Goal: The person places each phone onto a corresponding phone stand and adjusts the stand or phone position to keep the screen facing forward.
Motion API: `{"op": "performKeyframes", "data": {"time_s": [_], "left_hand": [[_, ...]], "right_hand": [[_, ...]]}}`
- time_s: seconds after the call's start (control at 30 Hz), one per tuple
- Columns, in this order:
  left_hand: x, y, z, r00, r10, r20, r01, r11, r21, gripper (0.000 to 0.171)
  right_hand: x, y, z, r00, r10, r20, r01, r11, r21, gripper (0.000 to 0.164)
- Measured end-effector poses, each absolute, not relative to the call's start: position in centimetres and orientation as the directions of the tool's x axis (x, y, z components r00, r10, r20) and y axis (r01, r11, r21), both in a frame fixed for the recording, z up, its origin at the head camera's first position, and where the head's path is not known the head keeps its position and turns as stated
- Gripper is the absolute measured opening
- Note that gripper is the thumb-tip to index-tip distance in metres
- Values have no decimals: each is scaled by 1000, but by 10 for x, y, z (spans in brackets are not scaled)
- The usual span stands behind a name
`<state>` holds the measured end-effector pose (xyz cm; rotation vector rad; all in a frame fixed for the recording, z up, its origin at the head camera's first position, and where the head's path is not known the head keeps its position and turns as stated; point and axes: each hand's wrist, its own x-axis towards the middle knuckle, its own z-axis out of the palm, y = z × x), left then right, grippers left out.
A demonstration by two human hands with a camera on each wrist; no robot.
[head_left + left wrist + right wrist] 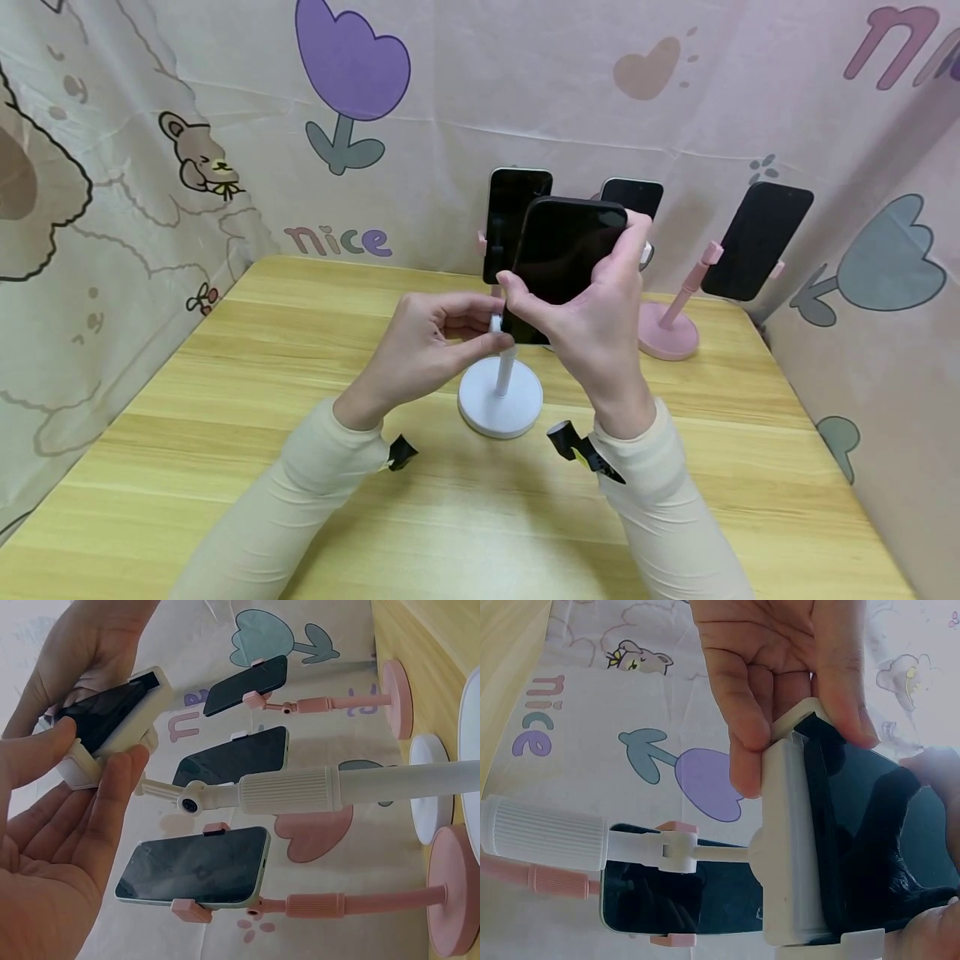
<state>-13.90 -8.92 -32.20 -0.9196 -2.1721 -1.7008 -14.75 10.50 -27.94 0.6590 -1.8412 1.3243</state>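
Note:
A black smartphone (564, 250) stands tilted at the holder of a white phone stand (500, 412). My right hand (603, 321) holds the phone by its edges, thumb on the near left side and fingers at the far right. With thumb and fingers my left hand (416, 346) pinches the end of the holder's white clamp (786, 840) beside the phone's left edge. In the right wrist view, the phone lies along the clamp, its lower corner near a white clip (862, 943). The phone's back is mostly hidden.
Behind stand a pink phone stand (670, 333) holding a dark phone (757, 242), another phone (517, 217) in a pink holder, and a third phone (633, 196), partly hidden. All are on a wooden table (315, 333) before a printed cloth backdrop (487, 75).

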Motion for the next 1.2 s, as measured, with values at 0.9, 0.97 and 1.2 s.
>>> {"op": "performKeyframes", "data": {"time_s": [0.9,0.97,1.2], "left_hand": [[-139,-90,-322,-779,340,527,588,104,802,29],[-140,-90,-322,-781,340,524,586,108,803,29],[-141,-90,-321,-814,324,482,542,123,831,29]], "right_hand": [[-141,110,-310,-728,-97,679,-680,236,-695,85],[-142,112,-311,-742,-108,661,-667,211,-714,85],[-150,134,-315,-789,-194,583,-603,66,-795,70]]}}
